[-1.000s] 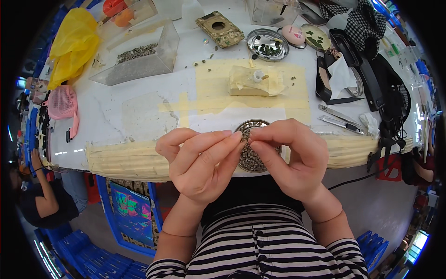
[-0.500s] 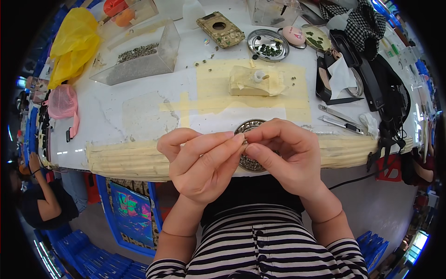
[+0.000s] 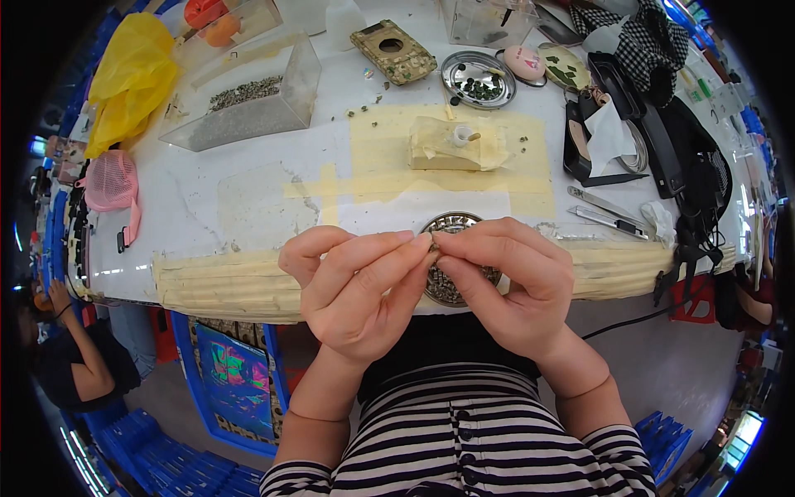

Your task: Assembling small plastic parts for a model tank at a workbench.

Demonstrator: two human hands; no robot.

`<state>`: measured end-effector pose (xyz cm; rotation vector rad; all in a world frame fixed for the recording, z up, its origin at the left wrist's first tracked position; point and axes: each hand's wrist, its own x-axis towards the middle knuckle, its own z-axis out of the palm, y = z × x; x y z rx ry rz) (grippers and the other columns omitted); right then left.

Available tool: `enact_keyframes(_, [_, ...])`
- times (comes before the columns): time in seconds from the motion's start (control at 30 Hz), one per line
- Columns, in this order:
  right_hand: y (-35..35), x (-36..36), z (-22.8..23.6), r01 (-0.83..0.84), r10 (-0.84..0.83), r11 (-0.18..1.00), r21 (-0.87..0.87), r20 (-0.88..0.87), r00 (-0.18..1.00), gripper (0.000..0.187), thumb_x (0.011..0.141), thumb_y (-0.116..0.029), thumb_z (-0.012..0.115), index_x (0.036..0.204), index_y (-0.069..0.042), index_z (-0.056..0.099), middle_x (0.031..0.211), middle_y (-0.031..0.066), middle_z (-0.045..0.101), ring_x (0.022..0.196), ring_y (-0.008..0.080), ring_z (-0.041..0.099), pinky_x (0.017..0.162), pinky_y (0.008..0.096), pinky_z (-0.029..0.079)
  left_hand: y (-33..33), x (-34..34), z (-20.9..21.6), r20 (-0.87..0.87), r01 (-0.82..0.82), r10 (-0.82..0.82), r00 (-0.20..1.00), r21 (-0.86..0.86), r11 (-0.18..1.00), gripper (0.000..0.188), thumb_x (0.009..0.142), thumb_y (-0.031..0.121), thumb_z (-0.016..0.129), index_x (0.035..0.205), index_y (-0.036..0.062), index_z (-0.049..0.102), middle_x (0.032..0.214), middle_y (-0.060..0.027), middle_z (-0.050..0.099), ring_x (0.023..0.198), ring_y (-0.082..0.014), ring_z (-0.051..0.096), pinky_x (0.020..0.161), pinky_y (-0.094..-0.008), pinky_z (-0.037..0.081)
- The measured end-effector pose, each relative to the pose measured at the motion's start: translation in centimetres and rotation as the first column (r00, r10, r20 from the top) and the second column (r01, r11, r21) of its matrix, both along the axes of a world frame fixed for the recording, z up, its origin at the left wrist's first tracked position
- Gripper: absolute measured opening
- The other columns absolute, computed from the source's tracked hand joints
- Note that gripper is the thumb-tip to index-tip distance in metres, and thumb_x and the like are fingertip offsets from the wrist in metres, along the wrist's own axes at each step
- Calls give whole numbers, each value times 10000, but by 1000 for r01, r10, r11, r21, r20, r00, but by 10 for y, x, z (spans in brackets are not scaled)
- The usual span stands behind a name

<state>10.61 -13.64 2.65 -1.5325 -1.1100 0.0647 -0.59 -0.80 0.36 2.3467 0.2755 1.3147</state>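
Note:
My left hand (image 3: pixel 364 290) and my right hand (image 3: pixel 513 277) meet fingertip to fingertip above the table's near edge. Between their pinched fingers is a tiny greenish-brown piece (image 3: pixel 433 248), mostly covered and too small to name. Both hands are closed on it. Beneath and partly behind my right hand sits a round metal dish (image 3: pixel 448 218) filled with small greyish parts. Beyond the hands stands a block wrapped in masking tape (image 3: pixel 439 160), with a small white cup (image 3: pixel 462 134) and a brown-tipped stick on top.
A clear bin (image 3: pixel 298 91) of small camouflage-coloured parts stands far left, near a yellow bag (image 3: pixel 132 79). A steel plate (image 3: pixel 507 93) with dark green pieces lies beyond the block, beside a camouflage case (image 3: pixel 393 51). Tweezers (image 3: pixel 596 199) and a cutter knife (image 3: pixel 609 222) lie right.
My right fingers have straightened slightly and shifted at the pinch, uncovering a little more of the metal dish. My left hand has barely moved.

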Motion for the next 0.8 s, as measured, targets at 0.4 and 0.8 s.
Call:
enact_keyframes(0.4, [0, 0, 2, -18, 18, 1000, -7, 16, 1000, 215, 795, 36, 752, 1009, 16, 741, 847, 120, 699, 687, 167, 671, 604, 255, 534, 0, -1, 0, 19, 12, -12, 1000, -6, 1000, 325, 625, 78, 862, 935, 146, 791, 942, 60, 697, 849, -178, 489, 751, -282, 392])
enact_keyframes(0.8, [-8, 7, 2, -290, 215, 957, 20, -721, 659, 118, 883, -50, 729, 979, 16, 716, 861, 45, 710, 717, 72, 651, 649, 204, 522, 0, -2, 2, 29, 82, -83, 996, 28, 996, 336, 613, 84, 845, 941, 141, 803, 971, 59, 705, 849, -180, 482, 735, -278, 399])
